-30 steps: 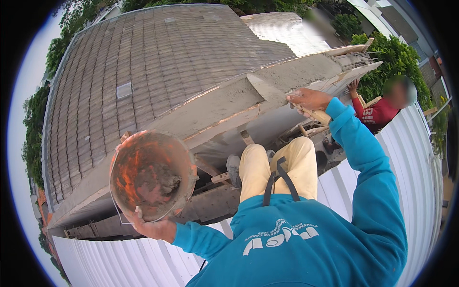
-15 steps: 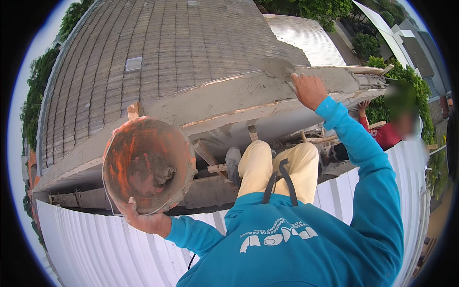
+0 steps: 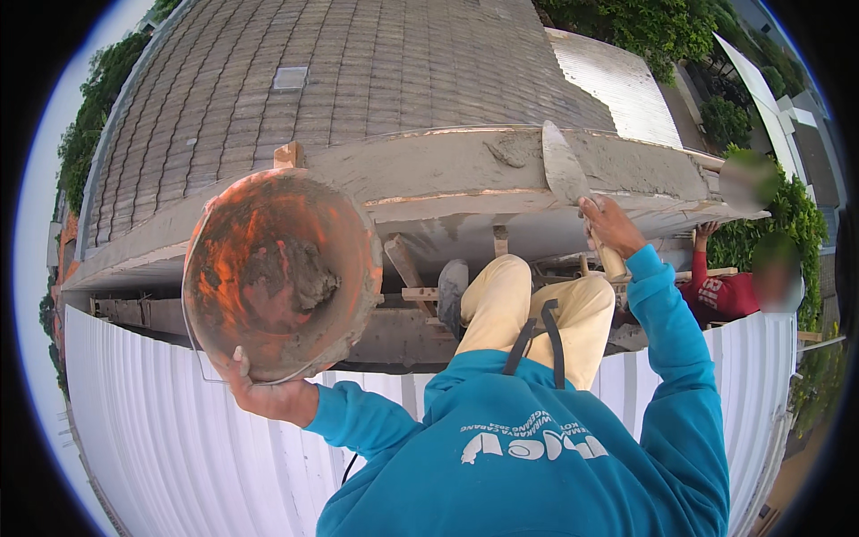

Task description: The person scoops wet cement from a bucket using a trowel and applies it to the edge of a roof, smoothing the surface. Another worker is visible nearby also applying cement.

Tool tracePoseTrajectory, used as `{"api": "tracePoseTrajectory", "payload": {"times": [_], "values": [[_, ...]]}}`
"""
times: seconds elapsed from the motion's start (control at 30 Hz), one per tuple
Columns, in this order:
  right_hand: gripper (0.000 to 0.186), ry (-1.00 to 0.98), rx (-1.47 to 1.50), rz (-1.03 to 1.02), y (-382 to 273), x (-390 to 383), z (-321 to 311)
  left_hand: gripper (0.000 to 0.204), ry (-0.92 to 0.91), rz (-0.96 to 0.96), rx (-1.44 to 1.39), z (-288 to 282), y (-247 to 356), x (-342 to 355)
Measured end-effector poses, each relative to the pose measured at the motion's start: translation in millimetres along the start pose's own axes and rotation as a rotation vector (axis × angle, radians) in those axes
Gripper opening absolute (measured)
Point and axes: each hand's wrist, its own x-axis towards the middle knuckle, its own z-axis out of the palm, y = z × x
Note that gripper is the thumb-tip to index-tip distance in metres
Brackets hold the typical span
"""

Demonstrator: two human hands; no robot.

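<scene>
Inside mortar-smeared orange bucket (image 3: 217,264), low lumpy heap of grey mortar (image 3: 311,279).

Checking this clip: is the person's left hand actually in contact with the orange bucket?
Touching. The head view shows the left hand at the near edge of the bucket, its thumb lapped over the rim.

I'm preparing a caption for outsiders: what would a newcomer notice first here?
The mortar-smeared orange bucket, held at left by the left hand. Then the trowel in the right hand, its blade at the grey ledge right of centre. Behind, a tiled roof spreads across the upper left.
</scene>
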Motion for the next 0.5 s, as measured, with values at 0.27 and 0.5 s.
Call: {"api": "tracePoseTrajectory", "payload": {"times": [0.27,0.5], "values": [[0.047,-0.228,0.077,-0.138,-62,39,115,0.062,0.135,0.051,0.04,2,-6,-9],[0.03,-0.092,-0.684,-0.549,-85,68,156,0.06,0.099,0.052,0.025,15,2,-8]]}}
